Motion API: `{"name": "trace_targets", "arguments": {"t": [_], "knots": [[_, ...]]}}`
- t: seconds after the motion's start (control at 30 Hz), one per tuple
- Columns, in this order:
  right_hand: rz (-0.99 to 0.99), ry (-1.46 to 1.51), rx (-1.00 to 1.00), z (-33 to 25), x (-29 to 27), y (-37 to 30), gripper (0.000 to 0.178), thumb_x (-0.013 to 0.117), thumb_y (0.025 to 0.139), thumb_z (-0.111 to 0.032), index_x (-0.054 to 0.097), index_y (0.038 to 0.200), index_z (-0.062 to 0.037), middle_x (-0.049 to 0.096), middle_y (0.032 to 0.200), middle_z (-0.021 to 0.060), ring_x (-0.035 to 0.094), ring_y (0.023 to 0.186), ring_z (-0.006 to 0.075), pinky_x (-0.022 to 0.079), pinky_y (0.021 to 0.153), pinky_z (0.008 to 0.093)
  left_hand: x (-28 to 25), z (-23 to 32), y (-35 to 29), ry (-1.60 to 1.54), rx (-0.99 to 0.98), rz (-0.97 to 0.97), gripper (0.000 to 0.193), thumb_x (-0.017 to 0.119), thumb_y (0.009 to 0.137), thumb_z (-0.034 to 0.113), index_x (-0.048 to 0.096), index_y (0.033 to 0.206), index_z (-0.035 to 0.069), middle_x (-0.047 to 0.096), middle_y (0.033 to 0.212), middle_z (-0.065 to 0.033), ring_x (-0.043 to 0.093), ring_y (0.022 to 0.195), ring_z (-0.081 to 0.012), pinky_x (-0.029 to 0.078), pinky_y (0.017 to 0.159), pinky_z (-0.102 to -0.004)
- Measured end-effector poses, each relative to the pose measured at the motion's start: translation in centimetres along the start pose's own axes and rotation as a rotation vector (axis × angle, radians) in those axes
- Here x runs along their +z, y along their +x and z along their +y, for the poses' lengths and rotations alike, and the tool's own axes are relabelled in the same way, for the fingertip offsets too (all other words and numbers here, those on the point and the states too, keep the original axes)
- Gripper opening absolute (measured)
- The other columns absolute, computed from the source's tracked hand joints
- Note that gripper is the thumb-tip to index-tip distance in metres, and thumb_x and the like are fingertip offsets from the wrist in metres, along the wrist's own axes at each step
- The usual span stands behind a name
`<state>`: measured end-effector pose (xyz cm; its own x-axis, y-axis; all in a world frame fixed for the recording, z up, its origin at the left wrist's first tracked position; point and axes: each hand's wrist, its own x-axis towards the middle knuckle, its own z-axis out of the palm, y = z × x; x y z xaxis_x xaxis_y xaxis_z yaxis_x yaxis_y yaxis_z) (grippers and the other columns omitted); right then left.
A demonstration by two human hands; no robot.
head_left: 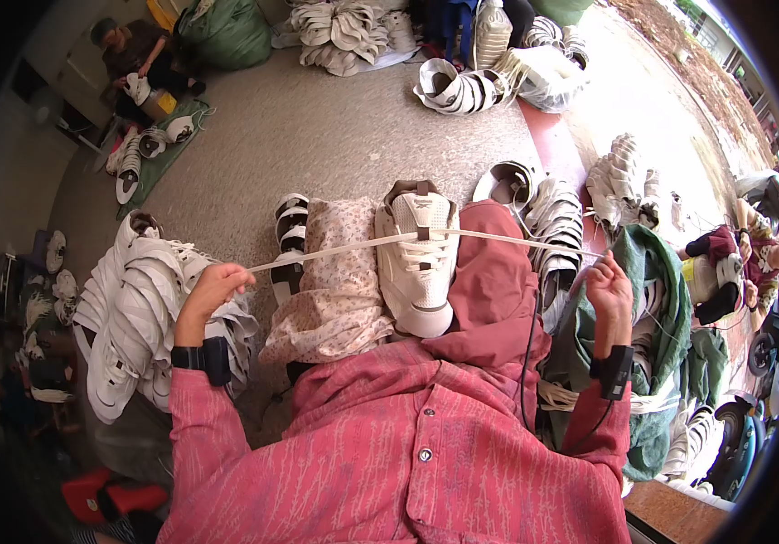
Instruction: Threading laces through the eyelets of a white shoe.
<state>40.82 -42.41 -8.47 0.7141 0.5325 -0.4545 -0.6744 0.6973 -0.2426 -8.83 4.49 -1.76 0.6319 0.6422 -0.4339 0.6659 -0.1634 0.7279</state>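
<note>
A cream sneaker [405, 263] with brown trim rests between my thighs, its rounded toe pointing toward me. One flat white shoelace [335, 246] passes across the sneaker at a brown loop and stretches out to both sides. Closed fingers of my left hand [222, 285] pinch the lace on the left, beside a pile of white shoe uppers [122, 335]. Out to the right, my right hand [609, 286] is raised and closed on the other stretch of lace, near a green sack [645, 263]. Whether the sneaker has a sole cannot be told.
Nested shoe uppers [554, 231] stand right of my knee, and dark-and-white ones [291, 227] left of it. A flowered cloth [339, 272] covers my left leg. Further off are more uppers [462, 88], a green bag [224, 34] and a seated person [140, 59] holding a shoe.
</note>
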Motion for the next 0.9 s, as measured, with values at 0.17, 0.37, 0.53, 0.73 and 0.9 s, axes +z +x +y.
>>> {"name": "trace_targets", "arguments": {"t": [0.17,0.37,0.53,0.73,0.9], "knots": [[0.181,-0.119,-0.202,-3.4,-2.8,-1.2,0.021,0.052,0.093,-0.006,0.056,0.113,-0.0015,0.067,0.092,0.0056,0.054,0.060,0.0121,0.042,0.054,0.0269,-0.7,-4.8,-1.2,-0.190,-0.095,0.133,0.022,0.059,0.091,0.023,0.069,0.093,0.004,0.057,0.069,0.0047,0.040,0.047,-0.0020,0.029,0.042,-0.0167],[-0.009,-0.308,-0.080,-3.0,-3.8,-1.2,0.034,0.058,0.090,-0.003,0.056,0.125,-0.0060,0.068,0.112,0.0045,0.068,0.082,0.0104,0.052,0.058,0.0199,0.4,-4.5,-1.1,-0.398,-0.066,0.423,0.022,0.063,0.091,0.028,0.068,0.090,0.007,0.064,0.079,0.0022,0.055,0.070,-0.0046,0.041,0.058,-0.0201],[0.141,-0.454,-0.224,-2.0,-4.1,1.0,0.024,0.064,0.091,-0.016,0.061,0.114,-0.0090,0.066,0.111,0.0012,0.065,0.078,0.0100,0.045,0.055,0.0203,0.1,1.4,0.4,-1.228,0.306,0.508,0.013,0.060,0.088,0.013,0.060,0.078,0.005,0.066,0.099,-0.0085,0.061,0.094,-0.0167,0.047,0.081,-0.0291],[-0.063,-0.757,-0.421,7.3,6.6,0.2,0.024,0.061,0.094,-0.022,0.060,0.109,-0.0038,0.066,0.082,0.0064,0.059,0.056,0.0082,0.042,0.041,0.0190,2.3,11.7,1.8,-1.354,0.592,-0.203,0.030,0.055,0.092,0.016,0.047,0.064,0.011,0.051,0.064,0.0008,0.046,0.054,-0.0092,0.041,0.046,-0.0226],[-0.288,-1.093,-0.303,15.3,9.7,0.2,0.026,0.058,0.095,-0.016,0.061,0.117,-0.0034,0.059,0.075,0.0013,0.055,0.059,0.0073,0.043,0.046,0.0201,10.7,20.8,2.3,-0.518,0.491,-0.329,0.021,0.064,0.090,0.016,0.067,0.103,-0.001,0.054,0.075,0.0025,0.049,0.063,-0.0050,0.041,0.055,-0.0179]]}}
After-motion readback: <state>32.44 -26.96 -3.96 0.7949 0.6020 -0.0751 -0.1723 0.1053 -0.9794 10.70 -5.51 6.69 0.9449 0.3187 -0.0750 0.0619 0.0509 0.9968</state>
